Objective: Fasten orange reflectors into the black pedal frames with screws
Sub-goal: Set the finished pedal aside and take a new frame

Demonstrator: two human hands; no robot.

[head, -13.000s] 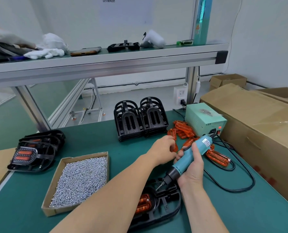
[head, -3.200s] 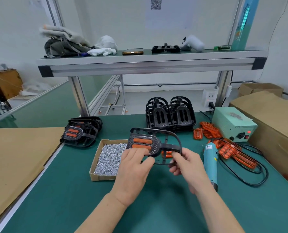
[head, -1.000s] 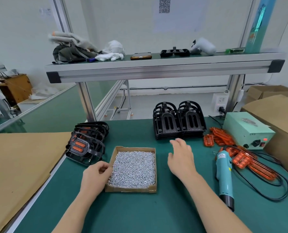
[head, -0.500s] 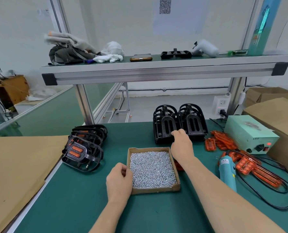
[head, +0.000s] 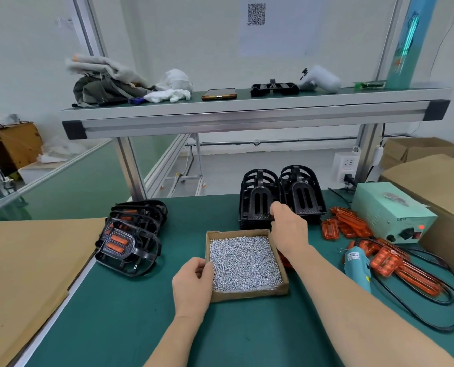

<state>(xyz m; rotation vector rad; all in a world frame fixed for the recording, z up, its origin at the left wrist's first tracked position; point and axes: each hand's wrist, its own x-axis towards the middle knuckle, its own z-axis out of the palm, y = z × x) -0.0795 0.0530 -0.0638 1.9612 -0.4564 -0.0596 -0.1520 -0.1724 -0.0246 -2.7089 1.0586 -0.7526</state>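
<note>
Two stacks of empty black pedal frames stand at the back of the green table. My right hand grips the near edge of the left stack. A shallow cardboard box of silver screws lies in the middle, and my left hand holds its left wall. Loose orange reflectors lie to the right of the stacks. Finished pedals with orange reflectors are piled at the left. The teal electric screwdriver lies on the table at the right.
A pale green power supply sits at the back right, with black cable looping over the table. Cardboard boxes border the right side, a cardboard sheet the left. An aluminium shelf hangs overhead.
The finished pedal went onto the left pile. My left hand slid the screw box rightward to the middle. My right hand reached forward and took hold of the left stack of frames.
</note>
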